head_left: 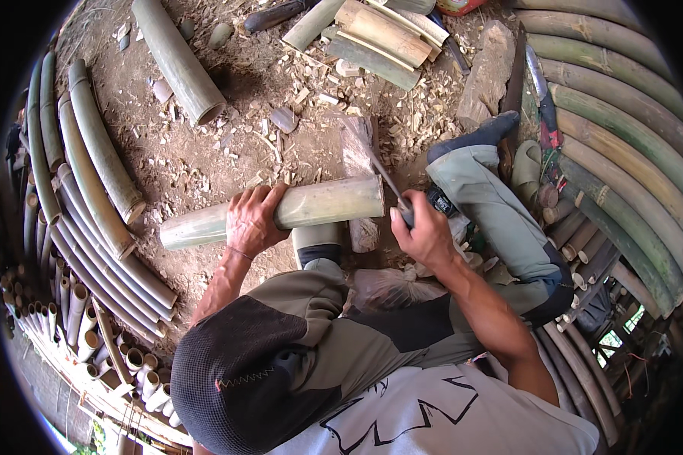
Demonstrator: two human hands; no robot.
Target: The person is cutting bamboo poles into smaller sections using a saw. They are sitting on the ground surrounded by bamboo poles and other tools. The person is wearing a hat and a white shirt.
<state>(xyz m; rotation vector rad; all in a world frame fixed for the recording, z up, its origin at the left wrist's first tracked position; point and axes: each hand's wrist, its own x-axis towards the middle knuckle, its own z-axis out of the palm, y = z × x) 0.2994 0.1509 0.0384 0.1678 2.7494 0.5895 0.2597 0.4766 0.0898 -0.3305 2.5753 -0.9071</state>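
A thick, pale green bamboo section (330,203) lies crosswise in front of me, its right part over a wooden block (359,152) on the ground. My left hand (255,218) is wrapped over it left of the middle. In my right hand (425,233), just beyond the bamboo's right end, is the dark handle of a knife (388,176). Its long narrow blade slants up and to the left, past the cut end and over the block. Whether the blade touches the bamboo, I cannot tell.
Wood chips litter the dirt floor. Another bamboo section (180,64) lies ahead on the left, with split bamboo pieces (383,42) at the top. Long poles are stacked at left and right (622,136). A rough log (487,74) lies beyond my right foot; a plastic bag (395,290) sits between my legs.
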